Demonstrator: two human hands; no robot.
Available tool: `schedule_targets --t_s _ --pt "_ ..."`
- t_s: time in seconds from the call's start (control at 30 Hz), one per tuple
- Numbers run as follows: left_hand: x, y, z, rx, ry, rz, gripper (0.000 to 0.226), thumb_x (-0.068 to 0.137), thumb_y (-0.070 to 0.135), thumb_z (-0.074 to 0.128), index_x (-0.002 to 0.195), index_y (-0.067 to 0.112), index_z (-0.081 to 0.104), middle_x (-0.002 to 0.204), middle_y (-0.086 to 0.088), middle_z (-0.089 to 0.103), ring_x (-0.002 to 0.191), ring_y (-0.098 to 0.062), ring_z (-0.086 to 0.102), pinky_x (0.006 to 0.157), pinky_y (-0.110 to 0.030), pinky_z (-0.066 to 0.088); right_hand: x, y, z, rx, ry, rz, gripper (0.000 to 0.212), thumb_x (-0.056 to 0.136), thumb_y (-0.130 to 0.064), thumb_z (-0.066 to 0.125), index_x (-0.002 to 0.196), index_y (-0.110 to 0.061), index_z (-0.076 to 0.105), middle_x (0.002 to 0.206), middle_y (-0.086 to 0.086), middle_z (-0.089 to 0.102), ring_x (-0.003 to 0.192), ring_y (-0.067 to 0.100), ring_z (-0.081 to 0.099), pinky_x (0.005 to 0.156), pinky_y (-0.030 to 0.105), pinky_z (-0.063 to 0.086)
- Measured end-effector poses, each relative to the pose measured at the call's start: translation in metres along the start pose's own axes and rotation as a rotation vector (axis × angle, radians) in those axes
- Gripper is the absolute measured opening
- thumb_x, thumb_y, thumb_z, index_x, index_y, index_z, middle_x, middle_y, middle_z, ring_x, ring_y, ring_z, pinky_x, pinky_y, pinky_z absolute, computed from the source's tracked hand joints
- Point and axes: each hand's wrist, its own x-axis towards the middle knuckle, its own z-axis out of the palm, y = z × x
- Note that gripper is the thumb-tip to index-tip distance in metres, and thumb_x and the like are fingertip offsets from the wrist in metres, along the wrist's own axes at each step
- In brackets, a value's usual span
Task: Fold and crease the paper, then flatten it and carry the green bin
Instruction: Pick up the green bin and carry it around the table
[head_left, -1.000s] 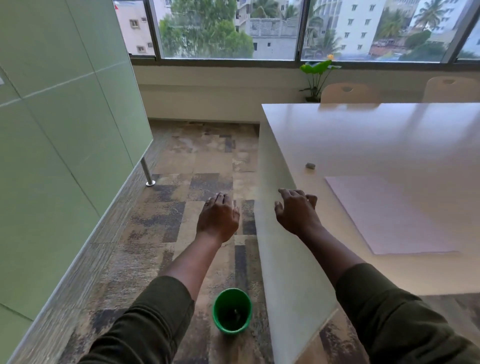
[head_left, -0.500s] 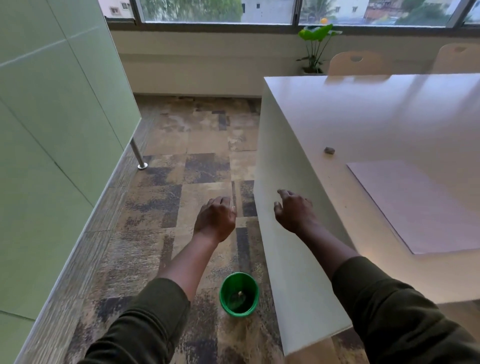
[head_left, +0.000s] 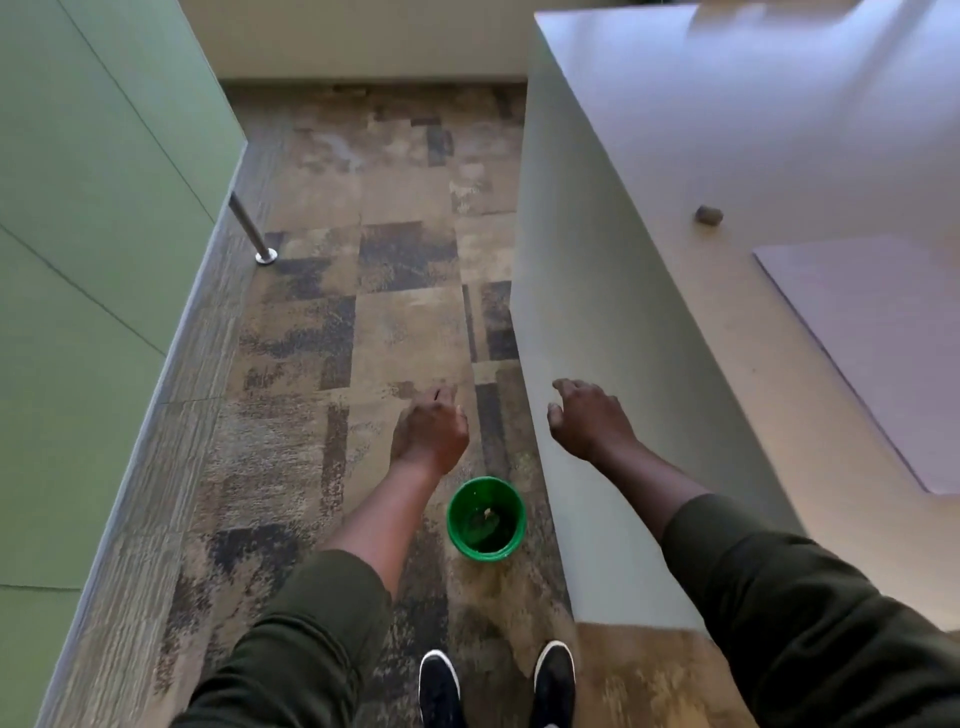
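A small round green bin (head_left: 487, 518) stands on the carpet beside the table's end panel, with a scrap inside it. My left hand (head_left: 430, 432) hangs just above and left of the bin, fingers loosely curled, holding nothing. My right hand (head_left: 586, 422) hovers in front of the white end panel, up and right of the bin, fingers relaxed and empty. The flat pale sheet of paper (head_left: 878, 343) lies on the white table (head_left: 769, 130) at the right.
A green partition wall (head_left: 93, 218) with a metal foot (head_left: 254, 234) lines the left side. The table's end panel (head_left: 571, 270) bounds the right of the carpeted aisle. A small grey lump (head_left: 708, 214) sits on the table. My two black shoes (head_left: 496, 686) stand below the bin.
The view has tilted down, so the window is gone and my shoes show. Both hands have dropped lower toward the bin, still empty.
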Motion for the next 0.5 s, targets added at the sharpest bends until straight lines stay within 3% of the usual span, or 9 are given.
schedule_targets --t_s 0.27,0.37,0.43,0.5 --pt "0.018 -0.07 0.075 -0.132 -0.184 -0.172 0.037 0.096 0.02 0.044 0.131 0.011 0.053 0.126 -0.015 0.061 0.11 -0.032 0.059 0.089 -0.041 0.051 0.018 0.012 0.101 0.134 -0.134 0.161 0.037 0.095 -0.029 0.045 0.126 -0.011 0.054 0.125 0.013 0.06 0.113 0.032 0.056 0.094 0.041 0.045" --pt "0.022 -0.106 0.128 -0.167 -0.263 -0.213 0.035 0.098 0.022 0.042 0.13 0.013 0.054 0.119 -0.013 0.065 0.102 -0.03 0.063 0.083 -0.037 0.053 0.03 0.025 0.154 0.171 -0.2 0.201 0.034 0.096 -0.027 0.045 0.124 -0.011 0.055 0.121 0.013 0.062 0.11 0.031 0.056 0.094 0.042 0.048" --pt "0.025 -0.128 0.163 -0.188 -0.292 -0.239 0.035 0.098 0.024 0.041 0.129 0.015 0.054 0.115 -0.013 0.067 0.095 -0.03 0.066 0.081 -0.042 0.056 0.038 0.037 0.187 0.175 -0.238 0.221 0.032 0.096 -0.026 0.045 0.122 -0.01 0.056 0.12 0.013 0.062 0.109 0.031 0.057 0.093 0.042 0.048" --pt "0.028 -0.147 0.198 -0.193 -0.328 -0.261 0.035 0.099 0.024 0.042 0.13 0.016 0.055 0.12 -0.01 0.066 0.1 -0.027 0.065 0.084 -0.041 0.055 0.048 0.05 0.222 0.188 -0.265 0.25 0.033 0.096 -0.026 0.045 0.122 -0.01 0.057 0.12 0.013 0.062 0.109 0.03 0.056 0.093 0.041 0.048"
